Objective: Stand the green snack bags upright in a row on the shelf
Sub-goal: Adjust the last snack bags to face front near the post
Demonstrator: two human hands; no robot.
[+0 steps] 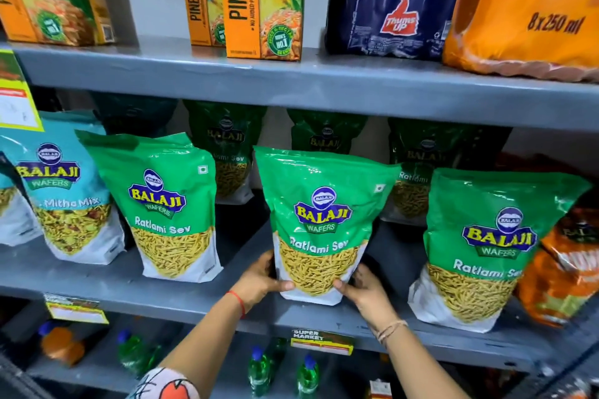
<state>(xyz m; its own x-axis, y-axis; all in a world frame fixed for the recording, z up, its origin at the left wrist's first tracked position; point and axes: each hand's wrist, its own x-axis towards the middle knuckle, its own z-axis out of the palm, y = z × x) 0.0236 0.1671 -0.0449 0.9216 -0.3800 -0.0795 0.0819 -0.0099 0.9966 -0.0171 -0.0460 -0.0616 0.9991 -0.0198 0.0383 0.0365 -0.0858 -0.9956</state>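
Three green Ratlami Sev bags stand upright along the front of the grey middle shelf (181,296). The middle green bag (321,204) is gripped at its lower corners: my left hand (259,280) holds the bottom left side, my right hand (364,290) the bottom right. The left green bag (162,204) and the right green bag (486,246) stand free on either side. Behind them, in shadow, a back row of green bags (223,146) stands upright against the rear.
A light-blue Mitha Mix bag (69,191) stands left of the green bags, orange snack bags (564,272) right. Pineapple juice cartons (262,0) and soda packs (395,0) fill the shelf above. Green bottles (259,369) stand below. Price tags (321,342) hang on the shelf edges.
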